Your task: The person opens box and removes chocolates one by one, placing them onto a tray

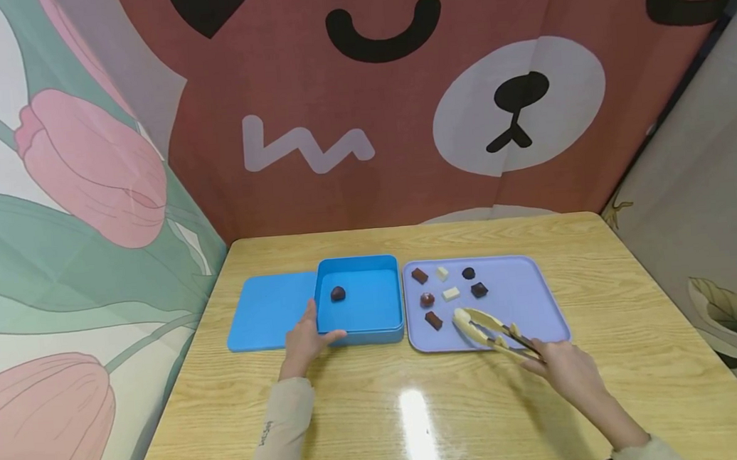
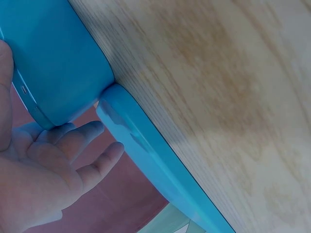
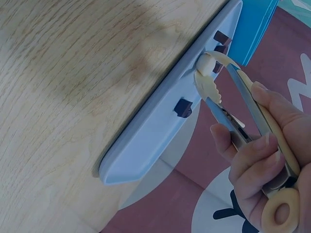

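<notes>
My left hand (image 1: 304, 343) rests against the near left corner of an open blue box (image 1: 369, 335), thumb along its front wall and fingers by its left side. In the left wrist view, the outer fingers stretch toward a flat blue lid (image 2: 160, 155). One dark brown chocolate (image 1: 338, 293) lies inside the box. My right hand (image 1: 567, 369) grips cream-and-blue tongs (image 3: 257, 107) over the lilac tray (image 1: 521, 305). Between the tong tips sits a round white chocolate (image 3: 206, 64), low over the tray.
Several chocolates lie on the tray's left half: brown bars (image 1: 434, 320), white pieces (image 1: 451, 293), a glossy brown ball (image 1: 427, 299) and dark pieces (image 1: 479, 290). The box stands between lid and tray on a wooden table (image 1: 369, 415). A printed cloth (image 1: 404, 192) hangs behind.
</notes>
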A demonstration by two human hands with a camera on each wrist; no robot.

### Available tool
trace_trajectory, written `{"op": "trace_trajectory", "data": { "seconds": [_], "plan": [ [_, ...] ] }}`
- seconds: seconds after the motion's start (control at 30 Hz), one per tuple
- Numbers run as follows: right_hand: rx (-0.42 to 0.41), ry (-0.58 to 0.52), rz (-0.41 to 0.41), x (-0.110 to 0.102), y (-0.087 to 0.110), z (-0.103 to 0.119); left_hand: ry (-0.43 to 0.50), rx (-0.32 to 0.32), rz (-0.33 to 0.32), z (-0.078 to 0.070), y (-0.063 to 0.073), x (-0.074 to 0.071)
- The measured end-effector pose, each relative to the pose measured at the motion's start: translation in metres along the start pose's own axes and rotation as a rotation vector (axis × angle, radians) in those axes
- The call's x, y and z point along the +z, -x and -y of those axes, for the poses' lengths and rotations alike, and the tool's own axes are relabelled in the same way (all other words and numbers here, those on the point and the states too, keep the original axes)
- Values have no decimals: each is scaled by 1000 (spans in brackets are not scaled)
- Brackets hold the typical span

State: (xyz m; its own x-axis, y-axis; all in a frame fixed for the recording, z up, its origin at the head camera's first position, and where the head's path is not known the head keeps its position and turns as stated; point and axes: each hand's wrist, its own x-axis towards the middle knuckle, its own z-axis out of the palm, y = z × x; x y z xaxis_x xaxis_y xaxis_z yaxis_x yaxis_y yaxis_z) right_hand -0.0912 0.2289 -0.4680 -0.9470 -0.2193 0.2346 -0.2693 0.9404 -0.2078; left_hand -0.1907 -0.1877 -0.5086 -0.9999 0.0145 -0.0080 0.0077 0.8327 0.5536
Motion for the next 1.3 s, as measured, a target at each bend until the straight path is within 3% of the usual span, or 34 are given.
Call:
{"op": "trace_trajectory", "data": {
  "seconds": [0.47, 1.3],
  "plan": [
    [34, 7, 85, -5, -2, 2, 8, 3, -7, -1, 0, -1],
    [73, -68, 10, -18, -14, 15, 9, 5, 0, -1, 1, 0]
  ]
}}
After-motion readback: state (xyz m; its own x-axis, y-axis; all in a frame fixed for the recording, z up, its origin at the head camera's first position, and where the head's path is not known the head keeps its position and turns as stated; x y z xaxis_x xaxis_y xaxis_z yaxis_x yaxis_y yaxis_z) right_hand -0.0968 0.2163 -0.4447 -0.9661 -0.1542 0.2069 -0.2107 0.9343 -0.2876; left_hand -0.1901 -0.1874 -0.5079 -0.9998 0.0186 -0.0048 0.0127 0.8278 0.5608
